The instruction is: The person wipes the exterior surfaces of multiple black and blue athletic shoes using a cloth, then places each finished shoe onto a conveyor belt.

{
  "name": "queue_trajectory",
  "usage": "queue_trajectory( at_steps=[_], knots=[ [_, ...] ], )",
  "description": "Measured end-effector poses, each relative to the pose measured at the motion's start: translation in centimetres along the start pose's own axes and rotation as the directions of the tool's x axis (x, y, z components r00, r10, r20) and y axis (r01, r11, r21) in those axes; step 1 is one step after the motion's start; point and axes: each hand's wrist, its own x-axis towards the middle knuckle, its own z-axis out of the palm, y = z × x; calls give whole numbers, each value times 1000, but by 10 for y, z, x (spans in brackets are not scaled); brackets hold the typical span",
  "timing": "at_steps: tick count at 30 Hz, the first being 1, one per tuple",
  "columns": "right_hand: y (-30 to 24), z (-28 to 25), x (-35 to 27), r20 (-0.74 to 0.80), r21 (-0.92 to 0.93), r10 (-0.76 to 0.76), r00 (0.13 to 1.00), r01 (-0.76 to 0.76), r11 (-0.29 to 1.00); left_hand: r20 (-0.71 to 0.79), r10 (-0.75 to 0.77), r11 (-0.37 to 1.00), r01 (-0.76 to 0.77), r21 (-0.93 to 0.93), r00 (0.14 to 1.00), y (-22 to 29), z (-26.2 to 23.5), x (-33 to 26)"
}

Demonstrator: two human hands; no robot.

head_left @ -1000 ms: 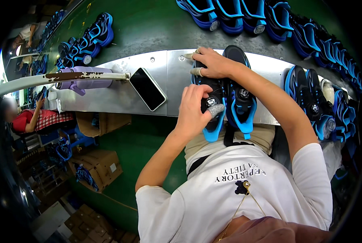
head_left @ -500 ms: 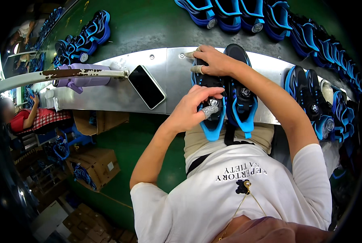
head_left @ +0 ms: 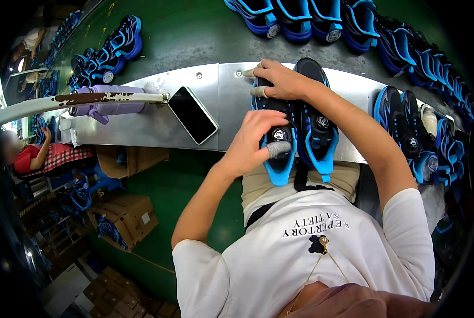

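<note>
A pair of black and blue sneakers lies side by side on the metal bench edge in front of me, toes pointing away. My right hand point(head_left: 279, 79) is closed over the toe of the left sneaker point(head_left: 279, 170), with tape around some of its fingertips. My left hand point(head_left: 255, 139) curls about the round lacing dial point(head_left: 281, 135) on that sneaker, its thumb wrapped in grey tape and its fingers on the far side of the dial. Untouched beside it, the right sneaker point(head_left: 310, 71) has its own dial near the opening.
A phone point(head_left: 193, 115) and a lilac bottle point(head_left: 121, 108) lie on the metal ledge to my left, near a worn white bar point(head_left: 110, 96). More sneakers point(head_left: 396, 119) stand at right, with rows of them point(head_left: 295, 21) on the green belt beyond. Cardboard boxes point(head_left: 123, 220) and a seated person point(head_left: 41, 156) are at left.
The fingers of my left hand have shifted slightly back from over the dial, so more of it shows. My right hand stays on the toe.
</note>
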Motion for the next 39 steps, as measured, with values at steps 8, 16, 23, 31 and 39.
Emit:
queue_trajectory(
  at_steps=[8,16,23,31,39],
  knots=[
    [0,-3,3,12,-12,-28,1000,28,1000,149,109,984,-85,-160,983,-21,-6,6],
    [2,-5,5,72,72,-5,997,0,997,-216,-166,976,130,-173,962,-9,26,-15],
    [-2,0,6,24,3,-53,998,53,999,224,77,994,-56,-96,971,-23,-7,9],
    [-4,-2,5,67,23,-79,995,77,997,266,72,981,-20,-193,961,-28,-2,10],
    [-32,-43,-49,-162,25,-159,974,165,986,-46,-261,937,242,-253,964,0,-5,-16]
  ],
)
